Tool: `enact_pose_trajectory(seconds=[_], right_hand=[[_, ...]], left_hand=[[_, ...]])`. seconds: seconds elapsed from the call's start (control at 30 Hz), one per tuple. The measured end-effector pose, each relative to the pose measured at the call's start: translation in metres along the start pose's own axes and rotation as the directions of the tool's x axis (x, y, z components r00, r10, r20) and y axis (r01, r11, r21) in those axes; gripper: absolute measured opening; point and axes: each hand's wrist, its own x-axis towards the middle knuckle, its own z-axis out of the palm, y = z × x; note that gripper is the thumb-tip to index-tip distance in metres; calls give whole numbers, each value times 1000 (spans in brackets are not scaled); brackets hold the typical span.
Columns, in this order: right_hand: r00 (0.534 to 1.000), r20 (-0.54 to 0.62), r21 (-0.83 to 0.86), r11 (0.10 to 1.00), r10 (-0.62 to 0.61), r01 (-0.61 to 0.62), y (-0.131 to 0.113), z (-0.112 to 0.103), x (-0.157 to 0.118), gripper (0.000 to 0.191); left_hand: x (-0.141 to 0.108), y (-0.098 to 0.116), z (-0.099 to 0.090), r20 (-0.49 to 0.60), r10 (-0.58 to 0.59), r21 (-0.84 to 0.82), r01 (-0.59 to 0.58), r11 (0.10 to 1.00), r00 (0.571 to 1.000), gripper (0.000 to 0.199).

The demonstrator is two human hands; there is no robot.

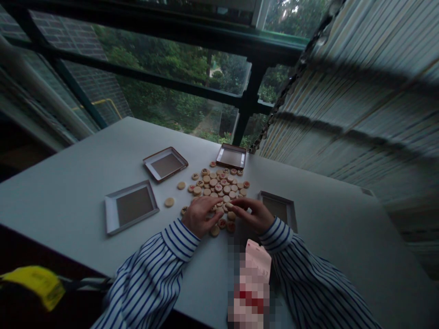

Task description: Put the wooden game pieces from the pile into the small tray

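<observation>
A heap of round wooden Chinese chess pieces [213, 183] lies on the white table, some showing red or dark characters and others blank side up. At the heap's near edge, my right hand [255, 214] pinches one chess piece [228, 206] between thumb and fingertips. My left hand [201, 214] faces it from the other side, thumb and fingers apart, low over the pieces. I cannot tell whether its fingertips touch any of them. Two loose pieces [169, 202] lie left of the heap. Part of the heap is hidden behind my hands.
Shallow box halves stand around the heap: one at left [132, 206], one at back left [165, 163], one at the back [231, 156], and one at right [279, 211] partly behind my right hand. A pink, partly blurred object [257, 262] lies near my right forearm.
</observation>
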Motion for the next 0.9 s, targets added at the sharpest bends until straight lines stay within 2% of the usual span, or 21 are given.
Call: enact_pose_trajectory(seconds=[0.23,0.4,0.7,0.9], right_hand=[[999,38,56,998,5,-7,-3,2,0,25],[998,59,82,997,-8,3,-3,2,0,24],[992,123,200,978,29,-53,3,4,0,24],[994,112,85,996,-6,-3,-1,-7,3,27]], left_hand=[[4,6,-3,-64,94,-32,-97,995,993,28],[7,8,-4,-89,113,-55,-118,992,990,23],[2,8,1,-75,-45,-209,29,977,996,19],[2,8,2,-34,-114,-278,100,955,993,17]])
